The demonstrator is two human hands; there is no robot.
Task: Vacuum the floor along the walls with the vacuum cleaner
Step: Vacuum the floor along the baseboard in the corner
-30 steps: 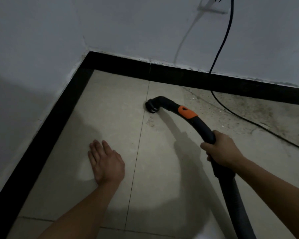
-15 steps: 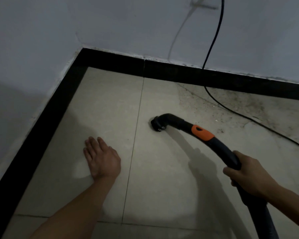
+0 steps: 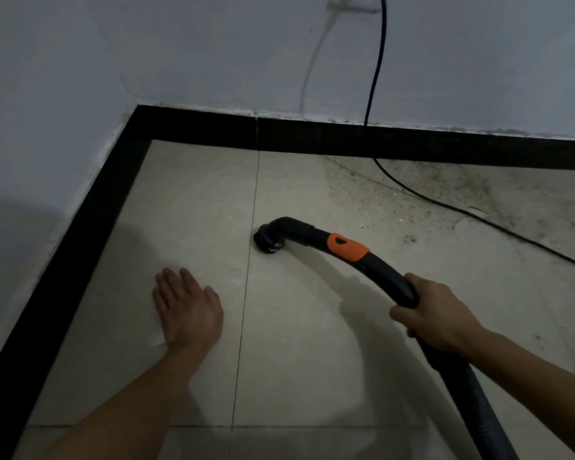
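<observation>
A black vacuum wand (image 3: 384, 273) with an orange collar (image 3: 347, 247) curves across the beige tile floor (image 3: 186, 207). Its nozzle (image 3: 269, 242) points down onto the floor beside a tile joint, well away from the black skirting (image 3: 312, 136). My right hand (image 3: 435, 315) grips the wand where it meets the ribbed hose (image 3: 478, 406). My left hand (image 3: 188, 308) lies flat on the tile with straight fingers, left of the nozzle.
Two white walls (image 3: 213, 51) meet in a corner at the upper left. A black power cord (image 3: 377, 61) hangs down the far wall and runs right across the floor. Dark dust speckles the tiles (image 3: 445, 194) at the right.
The nozzle moved back from the far skirting toward me, then slid a little left to the tile joint. My right hand followed with the wand. My left hand stayed flat.
</observation>
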